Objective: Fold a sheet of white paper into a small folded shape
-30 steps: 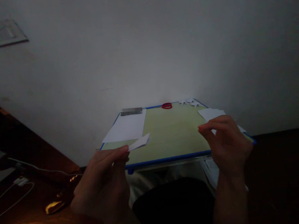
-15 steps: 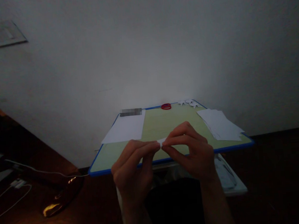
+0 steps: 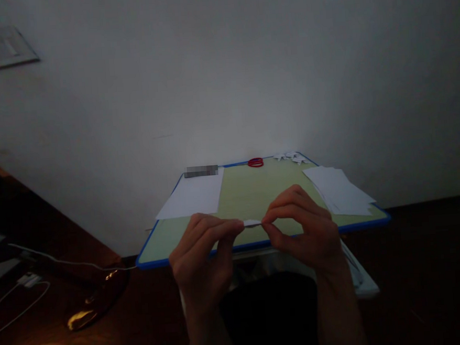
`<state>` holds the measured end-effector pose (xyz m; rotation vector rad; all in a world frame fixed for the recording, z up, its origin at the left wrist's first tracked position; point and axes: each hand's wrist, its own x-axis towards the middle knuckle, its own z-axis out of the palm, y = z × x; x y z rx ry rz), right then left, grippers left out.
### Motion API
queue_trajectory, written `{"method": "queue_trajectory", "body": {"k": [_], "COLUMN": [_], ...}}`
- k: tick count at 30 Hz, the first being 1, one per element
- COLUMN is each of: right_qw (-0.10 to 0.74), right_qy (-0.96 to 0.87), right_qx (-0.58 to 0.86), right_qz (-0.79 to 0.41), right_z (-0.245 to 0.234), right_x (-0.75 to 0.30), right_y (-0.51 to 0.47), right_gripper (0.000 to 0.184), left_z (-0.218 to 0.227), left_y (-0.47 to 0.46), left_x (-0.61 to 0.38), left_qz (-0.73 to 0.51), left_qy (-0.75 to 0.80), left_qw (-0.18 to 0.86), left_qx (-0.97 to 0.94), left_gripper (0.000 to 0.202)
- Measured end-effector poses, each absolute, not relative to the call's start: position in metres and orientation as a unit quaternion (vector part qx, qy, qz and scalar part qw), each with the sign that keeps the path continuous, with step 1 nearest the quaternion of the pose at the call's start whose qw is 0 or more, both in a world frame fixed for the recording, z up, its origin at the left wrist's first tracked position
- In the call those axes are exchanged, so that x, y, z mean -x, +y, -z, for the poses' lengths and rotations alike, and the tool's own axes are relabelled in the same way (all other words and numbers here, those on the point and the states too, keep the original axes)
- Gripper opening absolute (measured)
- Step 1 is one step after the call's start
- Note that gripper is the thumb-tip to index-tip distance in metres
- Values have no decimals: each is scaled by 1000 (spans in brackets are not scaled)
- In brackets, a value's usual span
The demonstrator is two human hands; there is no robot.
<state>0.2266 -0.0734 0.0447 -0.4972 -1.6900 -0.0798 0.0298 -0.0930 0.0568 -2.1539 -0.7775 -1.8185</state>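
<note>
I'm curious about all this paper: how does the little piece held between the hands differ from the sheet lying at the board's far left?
The folded paper piece is a small narrow sliver; the flat sheet is far larger. The piece is pinched in the air between the left hand and right hand; the sheet lies untouched on the green board. The piece looks folded, the sheet unfolded. Both are white paper.

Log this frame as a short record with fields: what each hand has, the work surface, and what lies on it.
left hand: pinches left end of the paper piece
right hand: pinches its right end
surface: green board with blue edge
left on board: white sheet
right on board: stack of sheets
far edge: red bands, small folded papers
lighting: dim
</note>
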Motion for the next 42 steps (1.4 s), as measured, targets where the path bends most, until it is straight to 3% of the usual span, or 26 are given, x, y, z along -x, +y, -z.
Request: {"method": "queue_trajectory", "body": {"k": [8,20,28,32,37,42], "right_qw": [629,645,663,604,620,653], "right_qy": [-740,-716,-704,-744,-741,-721], "right_qx": [234,261,253,272,243,217], "right_qz": [37,50,-26,-88,-90,-76], "right_z": [-38,-36,-33,-27,-27,-34], "right_x": [-232,-235,-230,-227,-222,-219], "right_y": [-68,-71,-70,-66,-65,-70], "right_gripper": [17,18,20,46,13,17], "left_z": [-50,-35,-33,-29,-26,-27], "left_y": [-84,-71,-71,-68,-65,-69], "left_x": [-32,-37,-41,-47,-44,-36], "left_qz": [621,673,704,758,768,720], "left_qy": [-285,-225,-237,-246,-213,-223], "left_qw": [87,-59,-107,-142,-197,-186], "left_qx": [725,702,661,587,571,631], "left_gripper": [21,28,20,12,10,17]}}
